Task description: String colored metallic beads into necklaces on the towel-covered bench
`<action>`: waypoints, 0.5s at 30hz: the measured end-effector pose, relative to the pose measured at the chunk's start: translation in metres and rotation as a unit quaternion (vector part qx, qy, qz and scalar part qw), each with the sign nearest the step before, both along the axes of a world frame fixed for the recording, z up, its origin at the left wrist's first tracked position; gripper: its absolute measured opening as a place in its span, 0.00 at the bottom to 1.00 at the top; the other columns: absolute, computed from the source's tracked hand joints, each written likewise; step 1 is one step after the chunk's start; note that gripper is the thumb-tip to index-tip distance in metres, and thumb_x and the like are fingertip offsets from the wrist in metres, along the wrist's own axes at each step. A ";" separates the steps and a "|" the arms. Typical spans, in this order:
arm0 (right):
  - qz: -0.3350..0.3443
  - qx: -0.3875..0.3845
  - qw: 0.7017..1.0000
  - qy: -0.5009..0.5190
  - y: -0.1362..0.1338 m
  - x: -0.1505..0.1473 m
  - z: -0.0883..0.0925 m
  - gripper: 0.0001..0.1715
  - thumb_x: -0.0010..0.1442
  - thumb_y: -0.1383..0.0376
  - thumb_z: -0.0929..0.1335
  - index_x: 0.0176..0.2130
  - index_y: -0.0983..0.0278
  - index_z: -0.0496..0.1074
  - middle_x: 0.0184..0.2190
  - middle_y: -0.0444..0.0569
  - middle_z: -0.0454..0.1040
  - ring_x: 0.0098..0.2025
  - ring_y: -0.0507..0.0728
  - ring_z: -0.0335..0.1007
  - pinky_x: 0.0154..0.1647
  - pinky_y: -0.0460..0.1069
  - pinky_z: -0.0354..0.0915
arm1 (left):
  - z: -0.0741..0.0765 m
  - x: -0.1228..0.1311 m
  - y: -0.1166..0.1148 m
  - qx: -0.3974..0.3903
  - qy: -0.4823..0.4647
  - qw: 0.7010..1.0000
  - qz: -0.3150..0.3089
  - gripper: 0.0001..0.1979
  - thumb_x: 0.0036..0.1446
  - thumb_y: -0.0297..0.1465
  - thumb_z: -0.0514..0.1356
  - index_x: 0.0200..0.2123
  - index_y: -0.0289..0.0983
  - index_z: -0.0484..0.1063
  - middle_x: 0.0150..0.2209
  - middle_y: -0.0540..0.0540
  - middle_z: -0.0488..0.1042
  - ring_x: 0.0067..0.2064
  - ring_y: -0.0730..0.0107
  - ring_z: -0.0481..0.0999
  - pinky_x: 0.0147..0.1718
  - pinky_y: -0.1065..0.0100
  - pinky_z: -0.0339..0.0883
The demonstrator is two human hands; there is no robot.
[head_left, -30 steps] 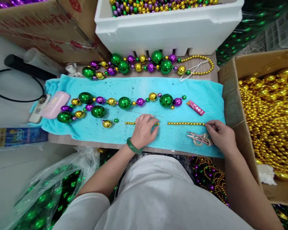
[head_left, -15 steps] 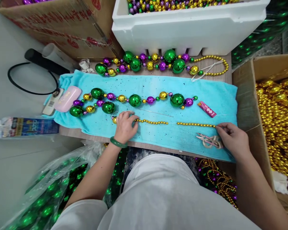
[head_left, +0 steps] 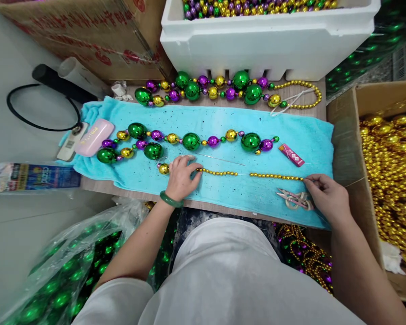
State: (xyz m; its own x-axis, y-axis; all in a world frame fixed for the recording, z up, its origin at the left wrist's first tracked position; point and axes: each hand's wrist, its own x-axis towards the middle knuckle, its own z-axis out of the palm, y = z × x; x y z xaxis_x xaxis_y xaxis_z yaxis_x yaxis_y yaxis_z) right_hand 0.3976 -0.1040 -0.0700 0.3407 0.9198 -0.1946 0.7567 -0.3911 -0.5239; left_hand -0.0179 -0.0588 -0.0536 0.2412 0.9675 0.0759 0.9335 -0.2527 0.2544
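A string of small gold beads (head_left: 219, 173) lies in a line on the turquoise towel (head_left: 223, 122). My left hand (head_left: 182, 177), with a green bangle on the wrist, rests curled over the left end of those beads, just right of a larger gold bead (head_left: 163, 169). My right hand (head_left: 328, 195) pinches the right end of the bead string near the towel's right edge. A long strand of big green, purple and gold balls (head_left: 191, 141) lies above my hands. Small scissors (head_left: 295, 199) lie beside my right hand.
A second bead strand (head_left: 223, 89) lies behind the towel, before a white foam box (head_left: 267, 40) of mixed beads. A cardboard box of gold beads (head_left: 392, 171) stands at the right. A pink case (head_left: 94, 137) and a pink tag (head_left: 292, 155) lie on the towel. A bag of green beads (head_left: 64, 280) sits low left.
My left hand slid left along the gold bead string, from its middle to its left end, then edged slightly right. My right hand kept its pinch on the right end.
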 end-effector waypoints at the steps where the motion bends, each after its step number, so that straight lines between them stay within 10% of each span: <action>1: 0.000 0.000 1.000 0.000 0.000 0.000 0.000 0.17 0.52 0.52 0.66 0.33 0.61 0.74 0.18 0.42 0.66 0.21 0.53 0.63 0.25 0.48 0.58 | 0.000 -0.001 0.001 0.002 0.003 1.000 0.002 0.10 0.56 0.34 0.58 0.39 0.44 0.77 0.51 0.43 0.70 0.54 0.50 0.63 0.50 0.51 0.57; 15: 0.002 -0.003 1.000 0.001 0.001 -0.001 0.000 0.16 0.54 0.53 0.66 0.34 0.62 0.74 0.18 0.43 0.66 0.22 0.53 0.62 0.25 0.48 0.57 | -0.001 0.013 -0.003 -0.002 -0.015 0.999 -0.028 0.12 0.57 0.35 0.59 0.44 0.46 0.77 0.52 0.43 0.69 0.56 0.50 0.61 0.54 0.50 0.54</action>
